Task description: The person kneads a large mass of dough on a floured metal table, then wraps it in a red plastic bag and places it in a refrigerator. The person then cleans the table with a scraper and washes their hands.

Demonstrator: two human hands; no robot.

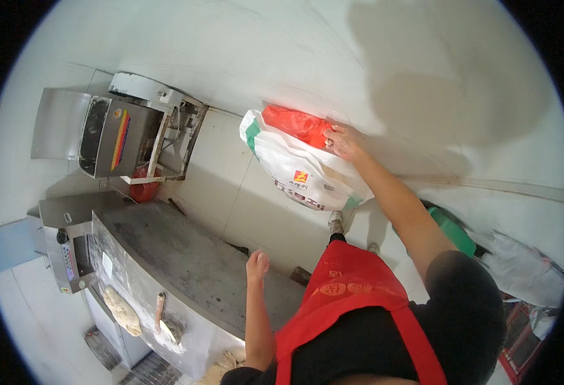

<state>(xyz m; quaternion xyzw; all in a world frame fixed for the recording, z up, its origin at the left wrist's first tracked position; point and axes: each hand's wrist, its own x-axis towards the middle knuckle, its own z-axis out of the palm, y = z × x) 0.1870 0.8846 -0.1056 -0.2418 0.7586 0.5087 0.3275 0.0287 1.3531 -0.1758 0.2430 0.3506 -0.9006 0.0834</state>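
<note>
My right hand (343,142), dusted with white, grips the edge of a red plastic bag (294,124) at the mouth of a large white woven sack (301,178). The sack stands on the floor by the wall, with green corners and printed writing. My left hand (258,264) hangs over the near side of a grey worktop, its fingers curled, with nothing visible in it. On the floury metal table at lower left lie a lump of dough (121,311), a rolling pin (159,308) and a round metal-edged tool or bowl (170,331), its kind unclear.
A metal dough machine (118,137) on a frame stands against the wall at upper left, a red container (145,185) beneath it. A steel appliance with a control panel (68,260) stands at the table's end. A green tub (450,231) is at right.
</note>
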